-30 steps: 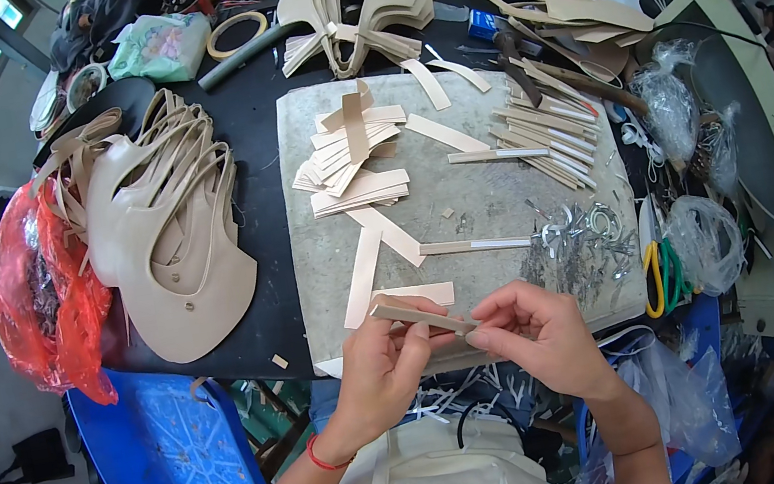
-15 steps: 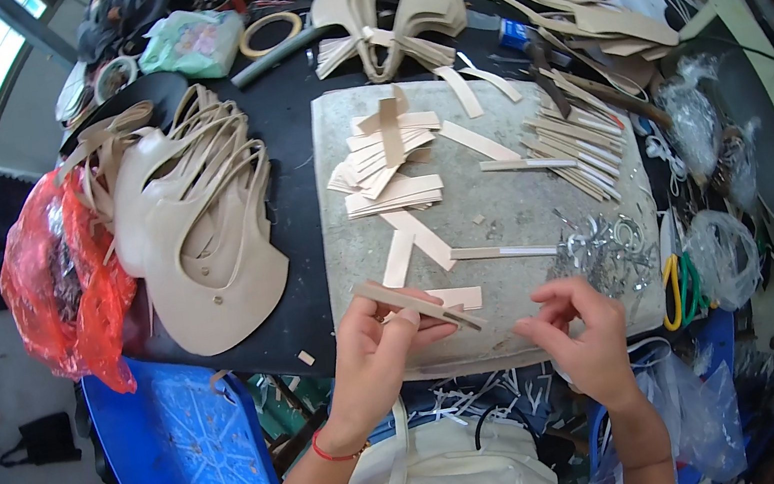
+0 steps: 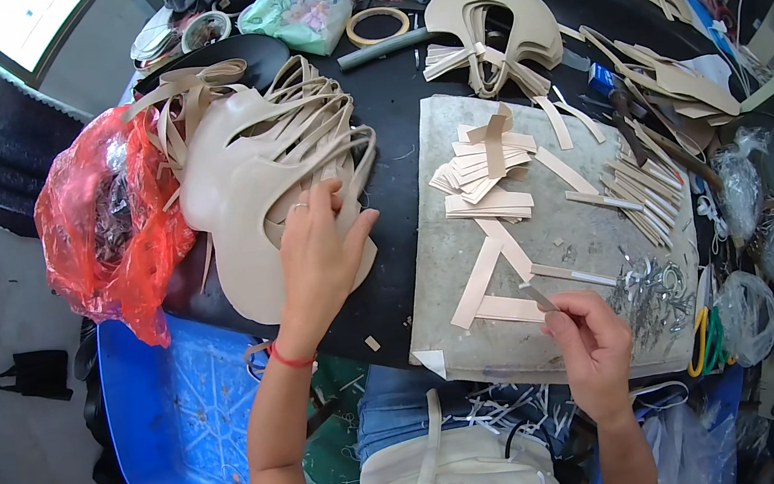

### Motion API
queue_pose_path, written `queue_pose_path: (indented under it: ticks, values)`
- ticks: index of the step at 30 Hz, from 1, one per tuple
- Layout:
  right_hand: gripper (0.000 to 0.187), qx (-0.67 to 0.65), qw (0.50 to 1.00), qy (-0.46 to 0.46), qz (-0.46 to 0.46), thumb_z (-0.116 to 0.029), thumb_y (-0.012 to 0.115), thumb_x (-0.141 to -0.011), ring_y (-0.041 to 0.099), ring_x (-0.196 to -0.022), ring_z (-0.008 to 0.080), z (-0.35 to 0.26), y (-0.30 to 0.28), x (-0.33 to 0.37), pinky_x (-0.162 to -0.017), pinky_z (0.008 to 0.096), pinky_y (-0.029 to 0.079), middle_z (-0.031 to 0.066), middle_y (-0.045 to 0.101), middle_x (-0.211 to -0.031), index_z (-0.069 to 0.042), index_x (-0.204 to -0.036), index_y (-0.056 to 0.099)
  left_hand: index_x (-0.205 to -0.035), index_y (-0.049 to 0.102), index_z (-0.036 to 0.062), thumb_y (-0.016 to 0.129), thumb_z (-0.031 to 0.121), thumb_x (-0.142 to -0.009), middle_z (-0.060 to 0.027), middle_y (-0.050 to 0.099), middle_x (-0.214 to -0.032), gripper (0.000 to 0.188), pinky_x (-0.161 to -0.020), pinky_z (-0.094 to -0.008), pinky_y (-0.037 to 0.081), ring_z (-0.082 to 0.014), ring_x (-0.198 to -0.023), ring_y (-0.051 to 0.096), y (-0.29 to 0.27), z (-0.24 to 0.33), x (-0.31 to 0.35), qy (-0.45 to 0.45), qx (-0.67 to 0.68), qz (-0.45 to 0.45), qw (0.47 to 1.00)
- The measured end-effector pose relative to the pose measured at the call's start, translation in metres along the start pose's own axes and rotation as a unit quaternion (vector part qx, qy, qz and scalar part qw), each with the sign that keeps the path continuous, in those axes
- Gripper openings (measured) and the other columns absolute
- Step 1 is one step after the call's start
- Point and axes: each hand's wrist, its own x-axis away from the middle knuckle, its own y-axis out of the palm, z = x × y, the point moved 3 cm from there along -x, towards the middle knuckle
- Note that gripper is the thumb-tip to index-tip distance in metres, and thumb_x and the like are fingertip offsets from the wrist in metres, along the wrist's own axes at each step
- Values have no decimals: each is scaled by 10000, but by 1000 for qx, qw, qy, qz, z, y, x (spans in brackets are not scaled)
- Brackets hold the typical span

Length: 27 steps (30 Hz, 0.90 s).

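My left hand (image 3: 318, 253) lies over a pile of beige leather-like cut pieces (image 3: 244, 234), thumb and fingers apart, fingertips on the pieces near their curved cut-outs. It does not visibly grip one. In my right hand (image 3: 589, 337), thumb and fingers pinch a short narrow strip (image 3: 538, 297) above the near part of the grey work slab (image 3: 486, 358). Most of that strip's far end shows, while the rest is hidden by the fingers. Close by on the slab lie loose beige strips (image 3: 476, 280), and beyond them a stack of similar strips (image 3: 486, 165).
Small metal rings and hardware (image 3: 653, 291) are heaped on the slab's right side, below a row of strips (image 3: 644, 201). Scissors (image 3: 701, 339) lie at its right edge. A red plastic bag (image 3: 108, 236) and a blue tray (image 3: 197, 414) are at left; more curved pieces (image 3: 493, 17) sit behind.
My left hand has left the strip it held over the slab and moved left onto the leather pile. The narrow strip is now in my right hand. The whole view has shifted leftward.
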Motion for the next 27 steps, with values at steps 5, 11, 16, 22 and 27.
queue_pose_path:
  ticks: [5,11,16,22,27]
  values:
    - [168,-43,994,101,12,-7,598,-871,562,-784,72,0,1,-5,-687,195,453,50,623,-899,24,-1035,619,-1061,634,12,667,74,-795,-116,610,-822,275,-657,-307,473,-194,-706,592,-35,-7,-15,-42,43,45,997]
    - [172,-202,963,169,-56,-29,588,-895,563,-849,76,6,10,-18,-780,212,448,45,621,-942,36,-1053,606,-1113,595,-30,588,55,-877,-60,625,-835,251,-700,-248,496,-122,-757,611,-126,36,36,-96,295,142,940]
    - [159,-214,962,134,-107,-35,596,-891,582,-852,85,-5,18,-16,-770,221,465,47,628,-918,42,-1029,611,-1106,580,-49,592,15,-861,-86,604,-923,253,-738,-286,520,-167,-812,640,-66,60,89,-266,507,-113,812]
    - [128,-200,963,70,-166,-31,643,-847,619,-743,99,-22,29,-17,-648,224,510,78,638,-873,21,-964,648,-1179,559,-53,637,9,-854,-87,549,-1046,340,-817,-273,496,-160,-926,610,-23,75,105,-243,595,-172,747]
    - [129,-202,961,76,-175,-28,638,-848,616,-714,93,-30,35,-20,-623,226,517,78,633,-864,32,-962,640,-1183,555,-49,634,14,-859,-77,549,-1028,339,-820,-273,495,-146,-932,603,-23,81,105,-234,585,-187,754]
